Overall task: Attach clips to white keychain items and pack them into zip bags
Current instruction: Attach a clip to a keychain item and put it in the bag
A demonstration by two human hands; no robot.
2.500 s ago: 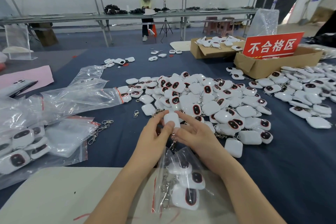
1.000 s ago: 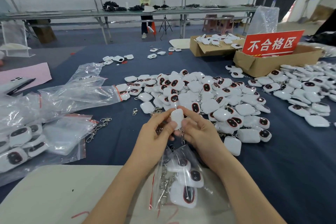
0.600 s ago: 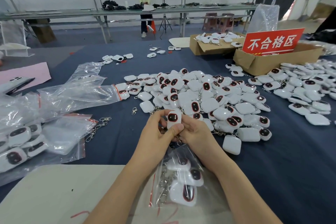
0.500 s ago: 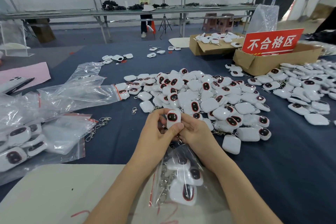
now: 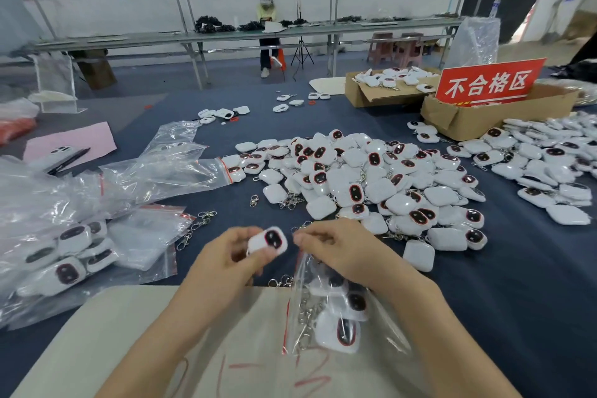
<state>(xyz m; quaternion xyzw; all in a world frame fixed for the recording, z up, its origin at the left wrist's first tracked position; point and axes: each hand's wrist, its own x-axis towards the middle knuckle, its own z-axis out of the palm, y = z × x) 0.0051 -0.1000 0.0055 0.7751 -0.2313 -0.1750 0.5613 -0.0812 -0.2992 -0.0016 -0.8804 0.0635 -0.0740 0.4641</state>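
Our left hand (image 5: 231, 257) gripped one white rounded-square plastic keychain item (image 5: 267, 241), fingers curled round it, its dark red-rimmed oval face turned up toward us. At 3 o'clock of it, just beside but apart, our right hand (image 5: 337, 252) pinched the upper edge of a clear zip bag with a red seal strip (image 5: 378, 336). The bag hung down toward 6 o'clock onto a beige board (image 5: 113, 333) lying on the dark blue cloth counter (image 5: 517, 300). Inside the bag lay several packed white items with metal clips (image 5: 339, 331); we could not count them.

At 12 to 1 o'clock of the hands a large loose heap of the same white items (image 5: 371, 184) spread over the counter, some face up, some face down. At 9 o'clock lay filled clear bags (image 5: 64, 262), and at 10 o'clock empty crumpled clear bags (image 5: 161, 171). Between those and our left hand sat loose silver clips (image 5: 193, 229). At 2 o'clock stood a brown cardboard box (image 5: 478, 119) bearing a red sign with white characters (image 5: 491, 82).
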